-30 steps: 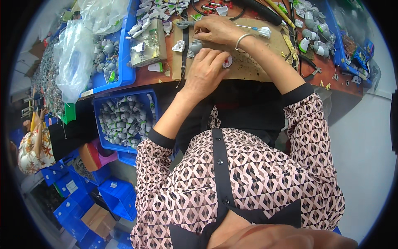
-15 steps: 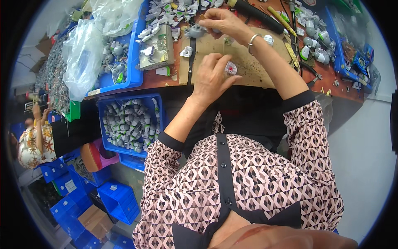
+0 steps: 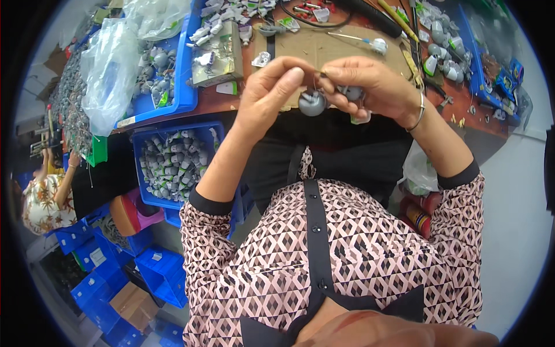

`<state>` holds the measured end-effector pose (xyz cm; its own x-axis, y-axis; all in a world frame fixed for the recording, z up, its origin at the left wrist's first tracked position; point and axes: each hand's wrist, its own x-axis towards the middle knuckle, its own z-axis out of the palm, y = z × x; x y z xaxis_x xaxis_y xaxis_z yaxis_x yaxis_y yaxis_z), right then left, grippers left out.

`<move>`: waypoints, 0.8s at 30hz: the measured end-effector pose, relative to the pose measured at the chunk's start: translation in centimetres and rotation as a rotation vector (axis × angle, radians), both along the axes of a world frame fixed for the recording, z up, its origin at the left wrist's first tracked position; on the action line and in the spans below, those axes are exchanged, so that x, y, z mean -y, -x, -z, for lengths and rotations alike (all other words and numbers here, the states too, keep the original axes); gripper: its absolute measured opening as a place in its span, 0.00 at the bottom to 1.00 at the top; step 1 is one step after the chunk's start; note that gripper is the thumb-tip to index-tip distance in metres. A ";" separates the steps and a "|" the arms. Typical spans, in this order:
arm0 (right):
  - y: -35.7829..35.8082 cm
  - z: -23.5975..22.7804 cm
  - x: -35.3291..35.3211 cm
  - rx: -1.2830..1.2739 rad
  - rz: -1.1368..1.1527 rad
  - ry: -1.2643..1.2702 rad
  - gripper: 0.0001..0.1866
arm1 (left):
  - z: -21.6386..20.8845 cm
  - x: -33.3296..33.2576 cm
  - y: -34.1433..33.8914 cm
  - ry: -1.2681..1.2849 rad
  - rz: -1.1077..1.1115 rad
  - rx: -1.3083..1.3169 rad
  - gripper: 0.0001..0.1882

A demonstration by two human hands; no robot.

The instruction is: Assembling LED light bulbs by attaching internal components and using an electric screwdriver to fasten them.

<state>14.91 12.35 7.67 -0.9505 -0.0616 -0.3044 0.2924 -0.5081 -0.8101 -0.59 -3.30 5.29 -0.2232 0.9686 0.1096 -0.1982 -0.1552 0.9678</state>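
My left hand (image 3: 270, 97) and my right hand (image 3: 373, 85) meet above the near edge of a cardboard sheet (image 3: 300, 45). A shiny grey ball-shaped part (image 3: 313, 104) hangs just below the meeting fingertips. My right fingers curl round a second grey rounded part (image 3: 351, 92), with a small whitish piece (image 3: 361, 117) showing beneath them. The left thumb and forefinger close near the right fingertips; what they pinch is too small to make out. Behind the hands, a thin-shafted tool with a white round handle (image 3: 379, 46) lies on the cardboard.
Left of the hands stand a box (image 3: 222, 63) and a blue tray (image 3: 186, 87) of grey parts. A lower blue bin (image 3: 140, 173) holds many grey-and-white pieces. Pliers (image 3: 442, 101) and a second blue tray (image 3: 471, 52) are at right. Another person (image 3: 49, 199) works far left.
My right hand has come back from the far side of the cardboard to meet the left. The white piece with red is no longer visible in my left hand. Grey parts now show between the hands.
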 end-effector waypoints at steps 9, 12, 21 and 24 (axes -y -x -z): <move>-4.2 5.7 3.0 0.137 0.218 0.263 0.18 | 5.1 1.3 -4.1 0.259 0.089 0.328 0.07; -4.9 6.8 3.3 0.180 0.212 0.082 0.17 | 5.8 1.6 -4.6 0.329 0.091 0.366 0.06; -4.9 7.5 4.0 0.246 0.265 -0.245 0.13 | 6.8 1.6 -4.4 0.416 0.074 0.397 0.06; -4.5 7.6 3.8 0.175 0.297 -0.385 0.12 | 6.7 1.2 -4.2 0.402 0.119 0.520 0.06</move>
<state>19.43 8.58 0.10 -0.8427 0.3512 -0.4080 0.3285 -0.2648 -0.9066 3.64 -4.48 -1.45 -0.0387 0.9328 -0.3584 -0.6482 0.2495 0.7195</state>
